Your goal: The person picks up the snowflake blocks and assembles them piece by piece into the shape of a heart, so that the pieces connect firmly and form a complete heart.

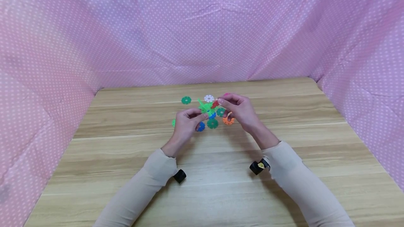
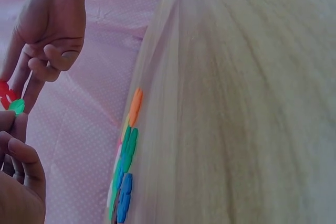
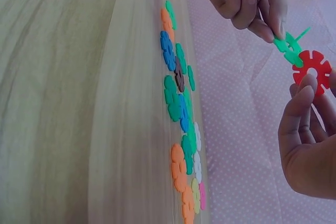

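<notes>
Over the middle of the table my left hand (image 1: 186, 125) pinches a bright green group of slotted plastic discs (image 1: 206, 108) joined at angles. Facing it, my right hand (image 1: 242, 112) holds a red slotted disc (image 3: 323, 71) between thumb and fingers. In the right wrist view the red disc's edge meets the lower end of the green group (image 3: 292, 51); how deep the slots sit in each other, I cannot tell. Both pieces are held above the tabletop. The left wrist view catches only a bit of the red disc (image 2: 6, 94) and the green (image 2: 18, 106).
Loose flat discs lie below and around the hands: a dark green disc (image 1: 186, 100), a white disc (image 1: 209, 98), an orange disc (image 1: 228, 121), a blue disc (image 1: 200, 126) and several more. The wooden table (image 1: 126, 143) ends at a pink dotted cloth (image 1: 202, 38).
</notes>
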A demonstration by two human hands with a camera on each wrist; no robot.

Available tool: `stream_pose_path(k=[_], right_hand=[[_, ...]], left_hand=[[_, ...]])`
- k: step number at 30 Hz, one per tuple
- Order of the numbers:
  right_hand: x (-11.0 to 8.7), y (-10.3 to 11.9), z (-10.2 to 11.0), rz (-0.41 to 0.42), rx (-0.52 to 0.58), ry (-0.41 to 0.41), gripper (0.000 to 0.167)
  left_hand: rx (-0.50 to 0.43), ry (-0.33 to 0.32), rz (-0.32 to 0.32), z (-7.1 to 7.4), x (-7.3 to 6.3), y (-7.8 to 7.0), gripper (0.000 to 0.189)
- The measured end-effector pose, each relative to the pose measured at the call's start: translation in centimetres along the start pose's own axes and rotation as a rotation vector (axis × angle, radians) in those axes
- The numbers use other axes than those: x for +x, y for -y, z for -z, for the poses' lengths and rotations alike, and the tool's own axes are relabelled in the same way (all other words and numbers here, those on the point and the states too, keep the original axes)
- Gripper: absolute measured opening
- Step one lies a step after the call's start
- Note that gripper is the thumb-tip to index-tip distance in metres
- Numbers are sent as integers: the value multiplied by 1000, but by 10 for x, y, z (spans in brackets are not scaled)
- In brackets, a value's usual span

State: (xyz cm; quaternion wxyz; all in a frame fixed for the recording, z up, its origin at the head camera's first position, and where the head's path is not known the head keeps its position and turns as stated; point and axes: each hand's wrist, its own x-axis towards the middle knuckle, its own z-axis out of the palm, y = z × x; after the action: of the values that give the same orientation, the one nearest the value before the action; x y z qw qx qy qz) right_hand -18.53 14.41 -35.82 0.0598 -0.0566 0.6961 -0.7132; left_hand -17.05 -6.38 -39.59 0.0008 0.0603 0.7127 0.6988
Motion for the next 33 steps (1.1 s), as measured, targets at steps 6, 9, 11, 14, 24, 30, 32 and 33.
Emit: stream_pose_path(k=[6, 9, 11, 14, 24, 30, 32, 33], right_hand=[[0, 0, 1, 9, -42, 20, 29], [0, 1, 2, 21, -52, 32, 30], [0, -1, 3, 26, -49, 42, 30], [0, -1, 3, 31, -39, 54, 29], [-2, 6, -8, 64, -10, 72, 24], [-2, 11, -14, 108, -12, 49, 23], [-2, 10, -13, 90, 15, 25, 23], [-2, 9, -12, 78, 26, 14, 22]], left_hand=[[20, 15, -15, 1, 1, 0, 13], [17, 30, -21, 1, 1, 1, 13], [17, 30, -13, 1, 1, 1, 12], [26, 29, -4, 1, 1, 1, 12], [10, 68, -37, -8, 0, 0, 11], [-84, 64, -24, -9, -1, 4, 16], [-97, 30, 1, -7, 0, 3, 18], [-108, 14, 18, -7, 1, 2, 18]])
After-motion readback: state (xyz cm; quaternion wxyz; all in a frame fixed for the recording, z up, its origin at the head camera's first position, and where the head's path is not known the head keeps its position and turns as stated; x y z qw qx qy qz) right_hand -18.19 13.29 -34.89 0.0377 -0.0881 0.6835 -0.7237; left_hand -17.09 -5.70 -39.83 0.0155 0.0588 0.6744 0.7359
